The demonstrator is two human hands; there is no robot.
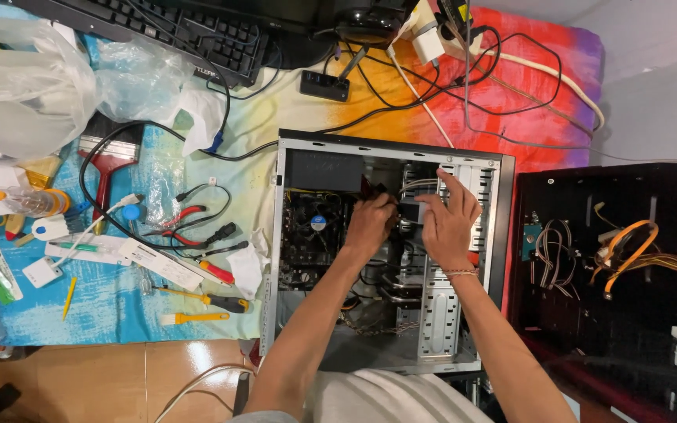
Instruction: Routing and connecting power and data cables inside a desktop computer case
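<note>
While the open grey computer case [389, 258] lies flat on the worktop, left hand [368, 225] pinches dark cables beside the drive cage; right hand [448, 223] rests there, grip unclear. Judged step: cable handling. Next calls for careful connector alignment.

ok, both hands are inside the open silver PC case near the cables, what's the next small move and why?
Probably ease the dark connector apart slowly. The left hand and right hand meet on it inside the open silver computer case, beside the grey drive cage, with loose cables crowding it.
</note>
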